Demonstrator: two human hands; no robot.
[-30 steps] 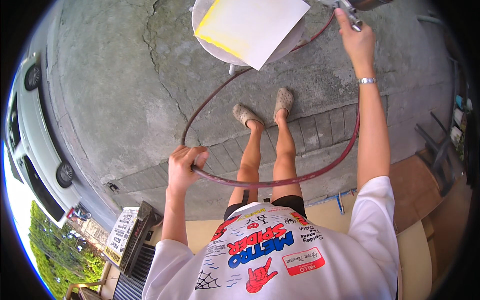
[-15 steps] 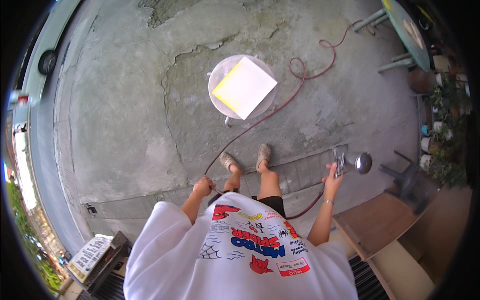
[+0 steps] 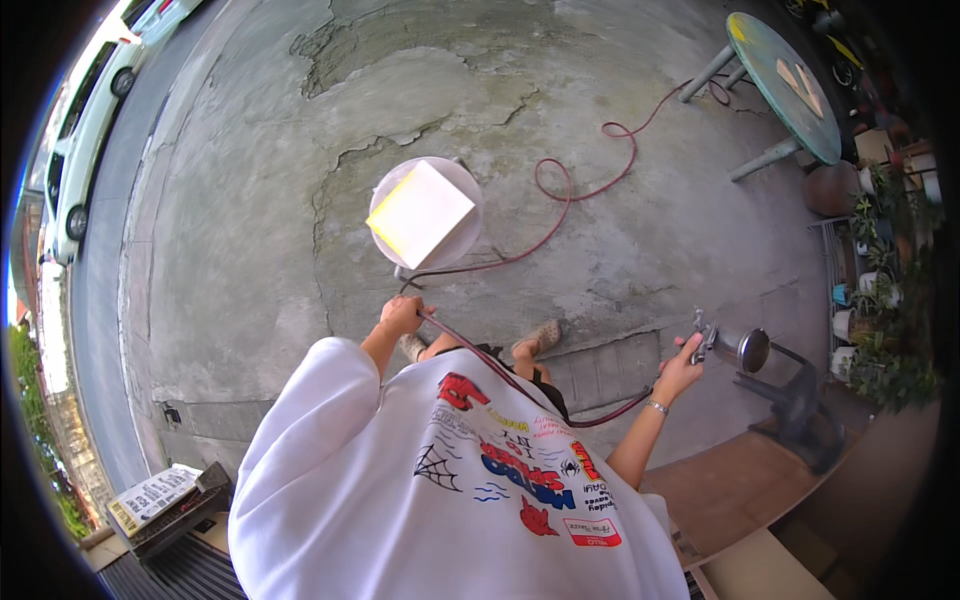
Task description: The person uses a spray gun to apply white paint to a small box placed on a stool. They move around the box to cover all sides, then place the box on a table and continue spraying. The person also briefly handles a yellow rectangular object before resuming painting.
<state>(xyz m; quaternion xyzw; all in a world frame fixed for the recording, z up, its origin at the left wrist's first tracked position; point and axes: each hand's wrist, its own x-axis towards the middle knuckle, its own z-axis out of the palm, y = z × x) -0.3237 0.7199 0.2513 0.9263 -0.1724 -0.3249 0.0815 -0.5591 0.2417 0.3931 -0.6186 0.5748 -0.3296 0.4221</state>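
Two hands busy, left hand (image 3: 402, 315) gripping red hose (image 3: 560, 205), right hand (image 3: 682, 362) holding spray gun (image 3: 706, 332)

We count two hands: the left hand (image 3: 402, 315) closed around one dark red hose (image 3: 560, 215), the right hand (image 3: 682, 362) gripping one spray gun (image 3: 703, 333) with one metal cup (image 3: 752, 350) at its end. One hose only, with one loop lying far on the concrete. One round white stool (image 3: 462, 190), near the left hand, carrying one pale square board (image 3: 420, 213). Two feet in sandals (image 3: 535, 340) near the stool. One round green surface (image 3: 785, 85) far right, with two wooden pieces on it. One white car (image 3: 85, 140) far left. One dark metal stand (image 3: 800, 410) at right. Several potted plants (image 3: 885, 330) along the right edge; we cannot tell exactly how many.
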